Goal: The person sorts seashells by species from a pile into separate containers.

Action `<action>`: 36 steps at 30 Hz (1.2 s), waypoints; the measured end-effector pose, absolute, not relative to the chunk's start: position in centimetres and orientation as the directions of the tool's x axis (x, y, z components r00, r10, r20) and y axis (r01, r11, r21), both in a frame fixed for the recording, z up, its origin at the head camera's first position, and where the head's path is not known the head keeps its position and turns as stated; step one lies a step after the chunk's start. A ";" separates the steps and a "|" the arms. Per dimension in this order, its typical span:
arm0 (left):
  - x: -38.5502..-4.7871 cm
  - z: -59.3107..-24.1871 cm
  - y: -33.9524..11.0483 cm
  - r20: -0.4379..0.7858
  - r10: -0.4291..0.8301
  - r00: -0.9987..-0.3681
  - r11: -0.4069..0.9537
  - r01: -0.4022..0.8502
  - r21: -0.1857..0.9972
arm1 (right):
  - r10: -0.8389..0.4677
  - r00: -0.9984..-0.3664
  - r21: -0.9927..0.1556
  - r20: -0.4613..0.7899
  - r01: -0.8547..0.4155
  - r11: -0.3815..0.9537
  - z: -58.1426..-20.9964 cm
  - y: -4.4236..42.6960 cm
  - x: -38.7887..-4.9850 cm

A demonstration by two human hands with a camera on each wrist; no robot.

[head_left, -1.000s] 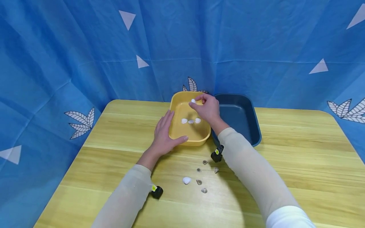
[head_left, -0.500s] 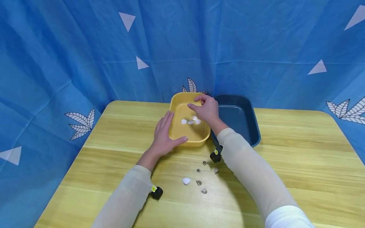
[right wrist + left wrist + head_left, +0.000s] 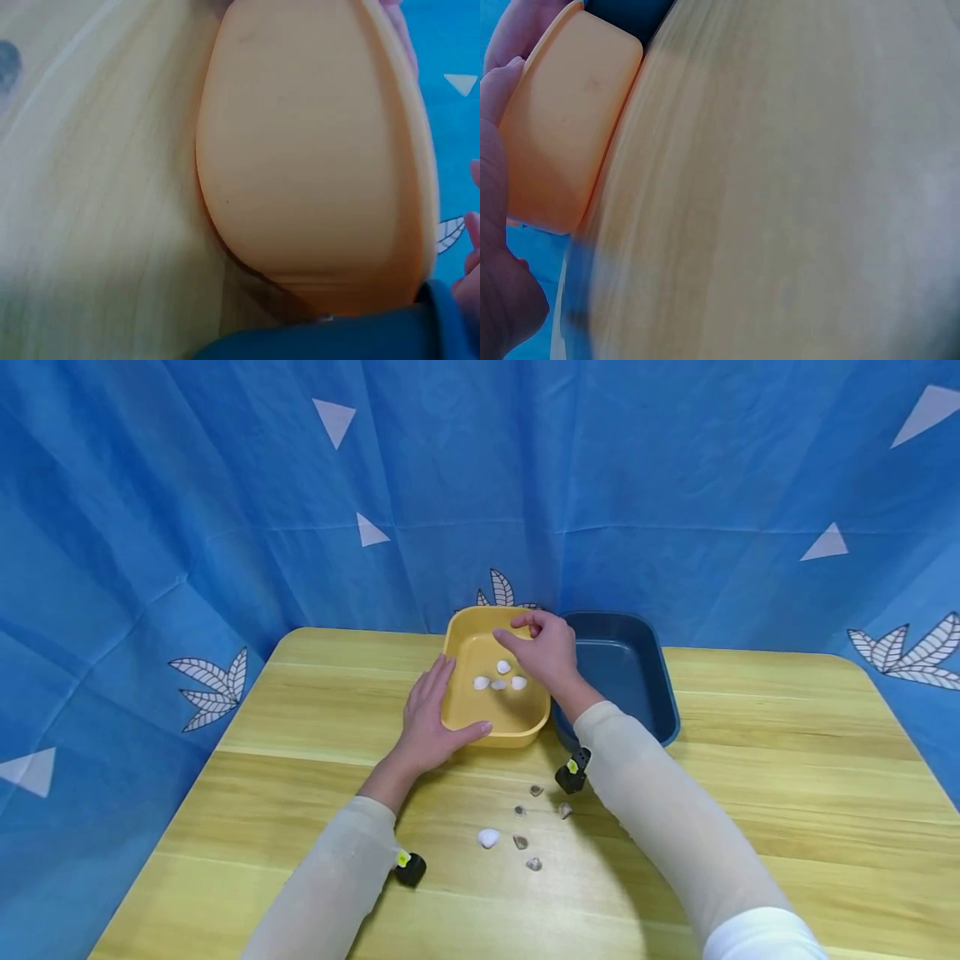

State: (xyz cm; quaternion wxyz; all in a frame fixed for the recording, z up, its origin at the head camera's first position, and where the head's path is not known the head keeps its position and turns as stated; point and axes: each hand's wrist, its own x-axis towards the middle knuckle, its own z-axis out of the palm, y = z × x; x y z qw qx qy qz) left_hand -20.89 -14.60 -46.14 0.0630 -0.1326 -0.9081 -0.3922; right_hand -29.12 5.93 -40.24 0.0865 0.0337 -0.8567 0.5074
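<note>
Yellow tub sits toward the back of the bench, w/ a white shell on its floor just behind a row of three shells. The person's left grip is spread wide, fingers along the tub's outer left wall, thumb at the near rim; the right grip hangs over the tub's far right part, thumb & forefinger slightly parted, nothing seen btwn them. Main risk, prob.: the right sleeve catching a rim on pulling back, b/c it crosses the near corner of the blue tub, which stands right beside the yellow one. A shove from the left grip could slide the row out of line, as the shells look loose. A low sleeve might also scatter the big white shell or the small dull shells nearby. Hard to make out: the right grip's tucked lower fingers; tub insides, as both wrist cams get only outer walls; & a dark shape, cut off at the R-wrist view's edge, too blurred to ID.
</note>
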 end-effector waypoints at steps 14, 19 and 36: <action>-20.9 -46.6 -15.0 0.205 0.183 -0.961 0.660 0.275 0.699 | -0.068 -0.941 -0.853 0.333 -0.331 0.403 -38.1 5.9 -25.4; -20.9 -46.5 -14.9 0.196 0.178 -0.964 0.661 0.265 0.702 | -0.117 -0.917 -0.848 0.380 -0.396 0.352 -37.6 5.6 -23.5; -20.8 -46.1 -14.6 0.218 0.199 -0.955 0.662 0.295 0.689 | -0.229 -0.888 -0.872 0.400 -0.445 0.204 -38.1 4.6 -18.2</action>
